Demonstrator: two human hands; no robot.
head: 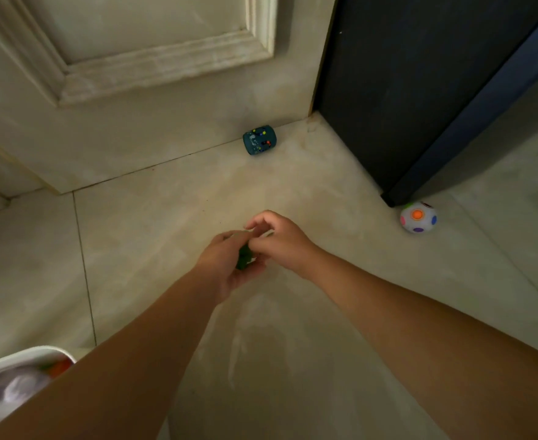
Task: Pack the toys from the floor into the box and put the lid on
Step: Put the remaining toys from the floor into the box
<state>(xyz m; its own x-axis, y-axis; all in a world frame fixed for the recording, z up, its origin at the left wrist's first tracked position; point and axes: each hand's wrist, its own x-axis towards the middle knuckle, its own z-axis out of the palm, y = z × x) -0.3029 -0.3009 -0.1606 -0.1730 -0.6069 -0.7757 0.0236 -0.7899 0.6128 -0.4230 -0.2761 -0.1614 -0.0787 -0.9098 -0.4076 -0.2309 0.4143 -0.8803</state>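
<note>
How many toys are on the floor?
2: blue barrel toy against the door, white spotted ball by the dark cabinet. Left hand and right hand hold a green toy; arms may hide more.

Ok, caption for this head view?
Left hand and right hand hold a green toy; teal barrel toy and dotted ball lie unpacked.

Pale beige tiled floor [153, 236] under both hands. One dark grout line [85, 271] runs front to back, left of the left hand [226, 265]. Beyond the hands, to the left: white panelled door [134, 74], raised moulding scuffed. Beyond the right hand [282, 244], to its right: dark upright panel [404, 90], bottom corner on the floor. Whitish smears [245, 328] on the tile on the near side of the hands.
</note>
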